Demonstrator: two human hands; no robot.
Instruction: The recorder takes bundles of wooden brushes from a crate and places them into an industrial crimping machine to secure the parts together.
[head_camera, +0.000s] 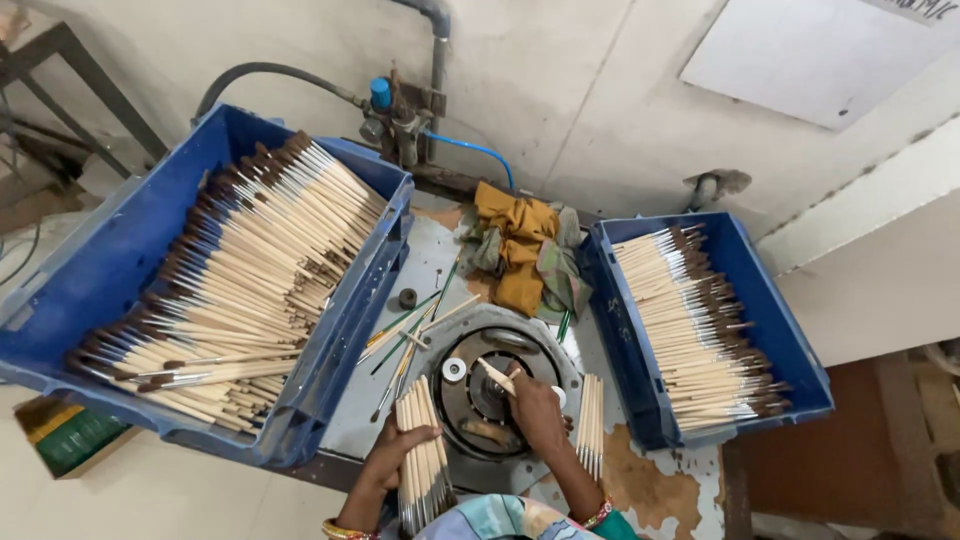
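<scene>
The fingers of the left hand (400, 448) curl round a bundle of brushes (422, 455), held upright against the bench (420, 270). The fingers of the right hand (535, 410) pinch a single brush (496, 376) over the round metal machine (490, 390). A small stack of brushes (590, 420) lies just right of it. Blue crates (120, 240) full of brushes stand on both sides, with yellow rags (520, 245) between them.

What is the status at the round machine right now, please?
Left hand gripping a bundle of brushes. Right hand feeding a single brush into the round machine. Loose brushes lie beside it, none blocking.
</scene>
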